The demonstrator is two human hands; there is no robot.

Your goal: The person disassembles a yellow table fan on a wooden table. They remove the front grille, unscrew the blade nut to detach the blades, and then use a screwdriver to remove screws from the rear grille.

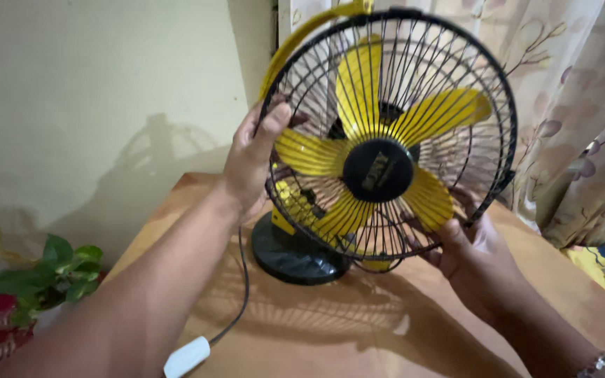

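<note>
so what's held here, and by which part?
The table fan, by its black wire guard: left hand on the left rim, right hand at the lower right rim.

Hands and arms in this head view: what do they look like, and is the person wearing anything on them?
Both forearms are bare, with no sleeves in view. The left hand shows no ring, watch or glove. The right hand is bare too, but a thin bracelet with small pale beads or stones sits at that wrist.

Both forearms extended forward; left hand (252,162) raised, fingers curled, thumb up; right hand (472,253) lower, palm up, fingers curled.
</note>
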